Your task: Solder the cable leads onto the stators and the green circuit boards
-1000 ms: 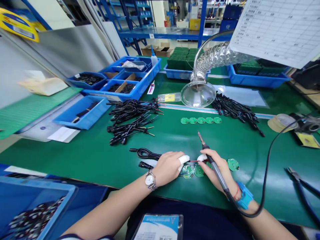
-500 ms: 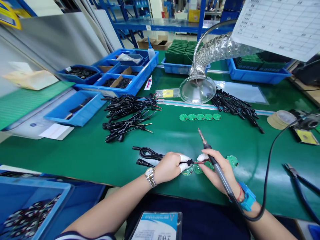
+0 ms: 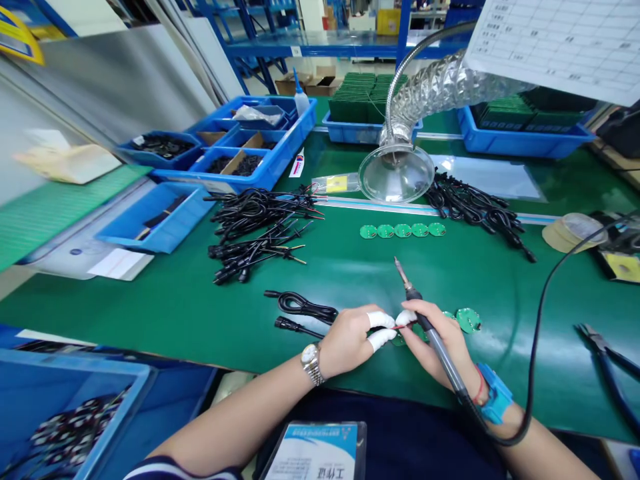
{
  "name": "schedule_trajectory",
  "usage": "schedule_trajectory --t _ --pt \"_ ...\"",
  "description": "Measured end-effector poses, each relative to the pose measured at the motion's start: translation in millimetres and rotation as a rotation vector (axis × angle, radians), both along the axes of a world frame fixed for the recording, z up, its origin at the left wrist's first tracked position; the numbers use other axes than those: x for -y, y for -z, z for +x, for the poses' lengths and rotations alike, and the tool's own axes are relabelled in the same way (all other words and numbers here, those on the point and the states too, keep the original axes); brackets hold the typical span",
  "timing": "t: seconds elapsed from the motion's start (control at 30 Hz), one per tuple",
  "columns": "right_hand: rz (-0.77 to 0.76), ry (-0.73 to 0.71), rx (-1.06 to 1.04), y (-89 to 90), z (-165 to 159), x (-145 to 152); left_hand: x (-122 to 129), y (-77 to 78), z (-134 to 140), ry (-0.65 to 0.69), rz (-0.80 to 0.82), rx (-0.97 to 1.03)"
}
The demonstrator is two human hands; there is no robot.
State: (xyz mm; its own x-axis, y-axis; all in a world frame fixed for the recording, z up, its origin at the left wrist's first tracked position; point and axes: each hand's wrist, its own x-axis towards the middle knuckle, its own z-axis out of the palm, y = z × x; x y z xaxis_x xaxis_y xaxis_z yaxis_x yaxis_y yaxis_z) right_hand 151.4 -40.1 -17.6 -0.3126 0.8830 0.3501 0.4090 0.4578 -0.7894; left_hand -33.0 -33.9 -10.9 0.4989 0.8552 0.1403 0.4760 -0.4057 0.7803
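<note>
My left hand (image 3: 356, 339), with white finger cots on thumb and forefinger, pinches the wire end of a black cable (image 3: 307, 307). The cable's coil and its plug (image 3: 286, 324) lie on the mat to the left. In my right hand (image 3: 440, 333) is a soldering iron (image 3: 434, 330), its tip pointing up and away from me. The right fingertips, one in a white cot, meet the left ones at a short red wire (image 3: 399, 327). Under and beside the fingers lie green round circuit boards (image 3: 469, 320), partly hidden by my hands.
A row of several round boards (image 3: 403, 231) lies farther back, below the fume extractor hood (image 3: 397, 175). Piles of black cables (image 3: 255, 217) lie left and right. Cutting pliers (image 3: 603, 347) rest at right. Blue parts bins (image 3: 270, 167) stand back left. The iron's cord (image 3: 537, 333) loops at right.
My left hand has slid right, bringing its fingertips up to the right ones and covering more of the boards. The right hand still holds the soldering iron in nearly the same place.
</note>
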Motion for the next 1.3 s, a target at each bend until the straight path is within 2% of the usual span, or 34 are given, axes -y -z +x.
schedule_trajectory --t 0.23,0.47,0.67,0.8,0.93,1.07,1.3 --pt "-0.024 0.009 -0.001 -0.9 1.0 -0.3 -1.8 7.4 -1.7 -0.058 -0.064 -0.042" --pt "-0.033 -0.016 0.024 2.3 -1.2 -1.1 -1.3 0.9 -3.2 -0.138 -0.226 0.078" --pt "0.068 -0.069 0.128 -3.3 22.6 -2.1 -0.1 5.3 -7.5 -0.13 -0.025 -0.36" --pt "0.112 -0.046 0.116 -6.7 43.9 -1.6 0.9 12.2 -8.0 -0.1 -0.042 -0.396" --pt "0.024 -0.045 0.04 -3.3 51.8 1.7 2.1 13.1 -6.9 -0.11 -0.039 -0.394" --pt "-0.087 -0.128 -0.002 -0.5 50.1 3.3 2.4 12.8 -7.0 -0.121 -0.048 -0.388" --pt "-0.151 -0.185 -0.001 -2.2 46.1 1.6 2.9 12.9 -7.6 -0.127 -0.052 -0.368"
